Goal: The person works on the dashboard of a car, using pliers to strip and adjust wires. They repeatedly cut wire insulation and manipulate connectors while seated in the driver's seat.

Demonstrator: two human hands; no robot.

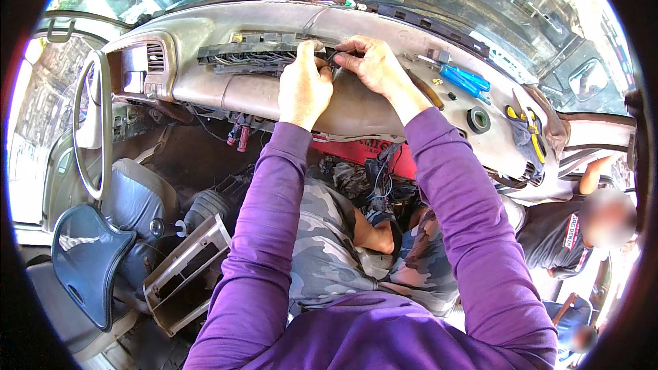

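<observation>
On top of the beige dashboard (274, 17) lies a long black plastic housing (247, 48) with several dark wires running along it. My left hand (306, 89) is closed at the housing's right end, thumb and index finger pressed together there. Just to its right, my right hand (370, 65) pinches a small dark piece beside the wires, its fingertips close to those of my left. What exactly sits between the fingers of either hand is too small to make out.
To the right on the dashboard lie blue-handled screwdrivers (466, 82), a black tape roll (478, 120) and yellow-and-black pliers (534, 133). A steering wheel (103, 123) stands at left. Another person's bare forearm (373, 233) is below; a person in a dark shirt (548, 236) is at right.
</observation>
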